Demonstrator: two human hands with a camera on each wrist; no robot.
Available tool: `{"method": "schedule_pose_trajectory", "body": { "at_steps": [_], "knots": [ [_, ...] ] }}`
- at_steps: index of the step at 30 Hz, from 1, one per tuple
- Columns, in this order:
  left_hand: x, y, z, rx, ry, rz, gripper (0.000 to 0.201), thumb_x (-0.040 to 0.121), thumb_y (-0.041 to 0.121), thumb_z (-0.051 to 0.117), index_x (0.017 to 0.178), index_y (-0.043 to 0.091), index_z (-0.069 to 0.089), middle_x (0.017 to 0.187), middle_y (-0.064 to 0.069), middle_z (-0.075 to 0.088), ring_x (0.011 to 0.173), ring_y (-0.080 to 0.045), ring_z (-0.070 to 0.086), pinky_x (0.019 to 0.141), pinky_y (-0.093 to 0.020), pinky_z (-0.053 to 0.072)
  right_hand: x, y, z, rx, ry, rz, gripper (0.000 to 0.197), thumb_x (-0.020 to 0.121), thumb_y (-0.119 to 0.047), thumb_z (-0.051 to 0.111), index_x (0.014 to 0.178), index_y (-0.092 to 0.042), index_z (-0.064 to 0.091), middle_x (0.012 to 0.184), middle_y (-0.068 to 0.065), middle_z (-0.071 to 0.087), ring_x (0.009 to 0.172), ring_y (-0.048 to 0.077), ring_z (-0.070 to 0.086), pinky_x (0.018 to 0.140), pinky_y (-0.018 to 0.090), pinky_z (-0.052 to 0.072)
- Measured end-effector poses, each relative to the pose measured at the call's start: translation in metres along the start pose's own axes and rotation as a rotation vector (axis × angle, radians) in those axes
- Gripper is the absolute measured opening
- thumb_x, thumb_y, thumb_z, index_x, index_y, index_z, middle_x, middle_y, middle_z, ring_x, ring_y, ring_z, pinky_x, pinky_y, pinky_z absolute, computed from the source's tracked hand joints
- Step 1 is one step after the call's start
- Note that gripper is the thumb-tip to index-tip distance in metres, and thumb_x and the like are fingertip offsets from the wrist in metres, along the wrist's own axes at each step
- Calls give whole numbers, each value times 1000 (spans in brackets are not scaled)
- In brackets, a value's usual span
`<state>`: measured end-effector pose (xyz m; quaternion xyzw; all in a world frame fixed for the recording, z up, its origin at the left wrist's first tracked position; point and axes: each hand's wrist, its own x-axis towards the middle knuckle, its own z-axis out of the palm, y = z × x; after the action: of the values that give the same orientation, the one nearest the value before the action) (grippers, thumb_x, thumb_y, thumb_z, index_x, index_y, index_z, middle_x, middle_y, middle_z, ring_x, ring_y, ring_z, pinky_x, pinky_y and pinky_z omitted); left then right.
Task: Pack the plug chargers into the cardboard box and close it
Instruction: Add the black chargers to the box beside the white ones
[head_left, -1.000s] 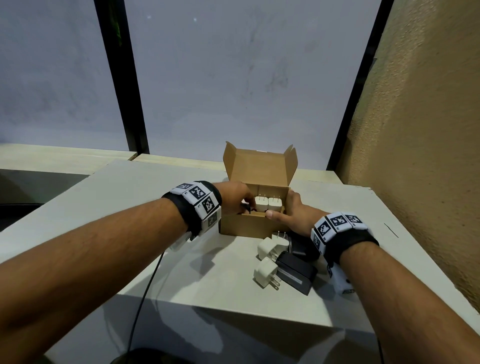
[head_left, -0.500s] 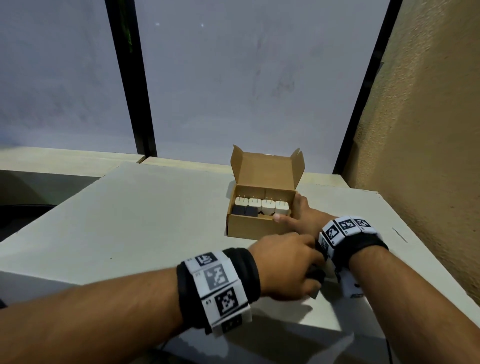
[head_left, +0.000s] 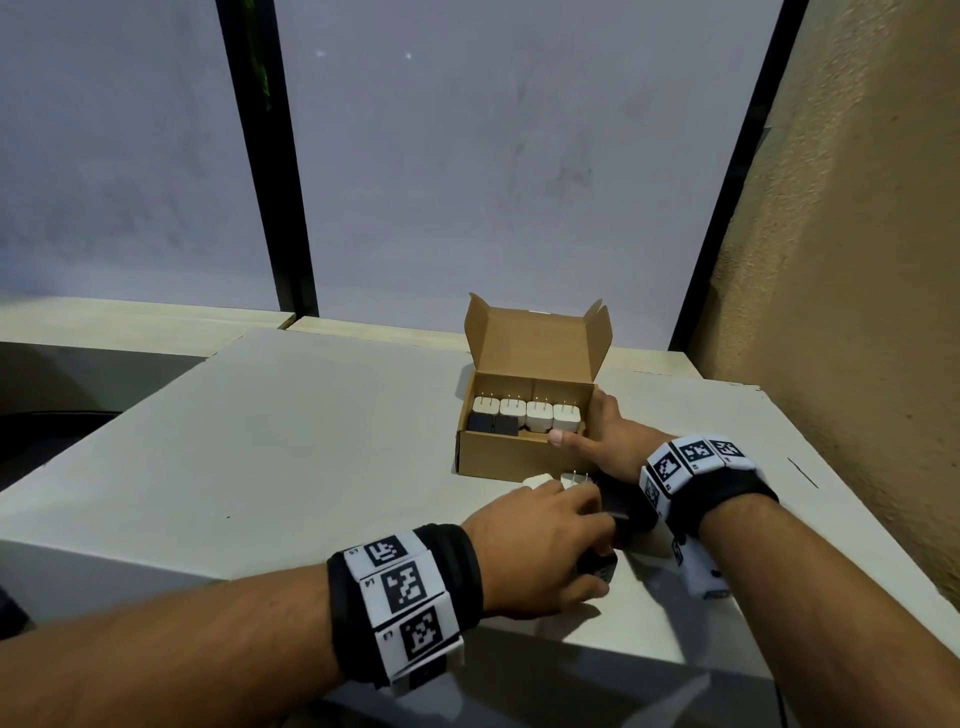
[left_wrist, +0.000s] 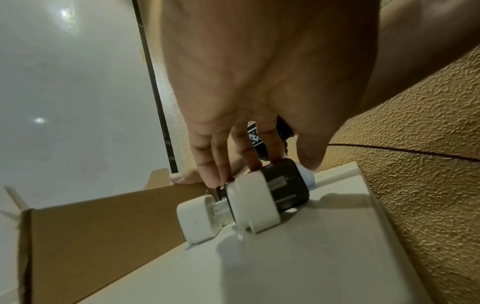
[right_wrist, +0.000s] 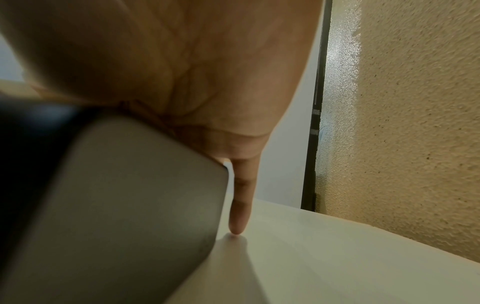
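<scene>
Reaching down over the loose pile on the table (head_left: 291, 467), the left hand (head_left: 540, 551) has its fingers (left_wrist: 215, 164) and thumb curled around a black charger (left_wrist: 285, 185), pinching it by its flat sides; a white charger (left_wrist: 255, 203) leans against that one, and a second white charger (left_wrist: 198, 218) lies just beyond, prongs pointing toward the first. Across from it, the right hand (head_left: 602, 441) braces the near right corner of the cardboard box (head_left: 509, 457), thumb laid along the front rim and fingers against the side wall, though the right wrist view is mostly blocked and I cannot tell how firmly it grips. Inside the box, just past the right thumb, four white chargers (head_left: 524, 415) stand in a row, prongs up, with two dark ones (head_left: 493, 423) in front; the lid (head_left: 535, 338) stands open behind. These chargers look small, light, rigid and smooth, so a grip across the broad plastic faces seems safest, away from the metal prongs. The thin cardboard likely flexes, so steadying it low at the corner makes sense.
</scene>
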<state>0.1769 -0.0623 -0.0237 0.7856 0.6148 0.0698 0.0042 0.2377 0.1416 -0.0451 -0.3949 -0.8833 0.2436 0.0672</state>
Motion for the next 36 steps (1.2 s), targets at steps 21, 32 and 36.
{"method": "schedule_pose_trajectory", "body": {
  "at_steps": [21,32,36],
  "knots": [
    [-4,-30,-1,1,17,-261,93,78,68,56,150,22,20,138,1,52,121,-19,49,104,-38,39,5,3,2,11,14,-5,119,51,-95,40,149,-35,10,146,4,44,122,28,55,102,46,44],
    [4,-27,-10,-349,158,-178,90,68,44,81,139,23,31,127,3,54,103,-5,50,89,-13,42,4,1,0,-33,-4,15,113,67,-86,51,151,-26,5,134,7,52,112,30,60,97,45,48],
    [7,-31,-24,-425,254,-195,94,64,36,86,139,19,32,128,3,52,103,-4,48,91,-12,42,7,2,-1,-57,-5,34,99,78,-68,55,152,-25,6,138,12,51,114,32,59,99,47,47]
  ]
}}
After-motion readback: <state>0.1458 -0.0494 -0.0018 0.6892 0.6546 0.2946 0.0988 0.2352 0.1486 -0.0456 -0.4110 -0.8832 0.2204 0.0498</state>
